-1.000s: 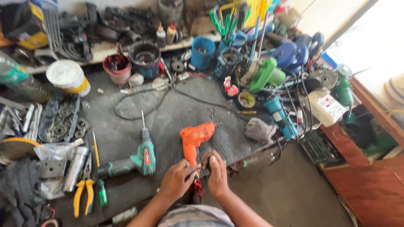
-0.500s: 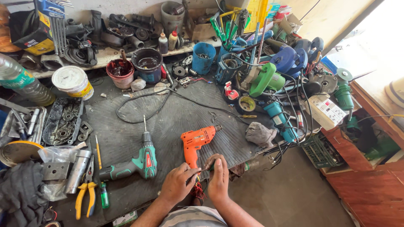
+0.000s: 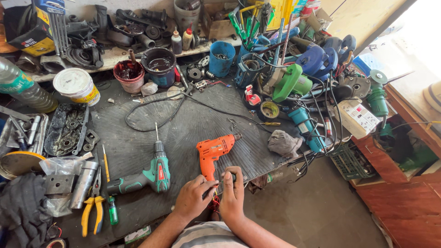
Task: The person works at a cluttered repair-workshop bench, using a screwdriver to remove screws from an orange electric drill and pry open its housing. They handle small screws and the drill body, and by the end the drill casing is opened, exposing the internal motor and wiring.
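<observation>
Orange drill [image 3: 215, 151] lies just above both hands [image 3: 216, 197]

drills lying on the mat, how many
2: an orange drill at both hands, left hand and right hand, and a green drill to its left. Clutter may hide more.

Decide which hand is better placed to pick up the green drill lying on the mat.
Left, probably. The left hand sits at the orange drill's handle base on the side facing the green drill; the right hand is farther away and would have to cross over.
</observation>
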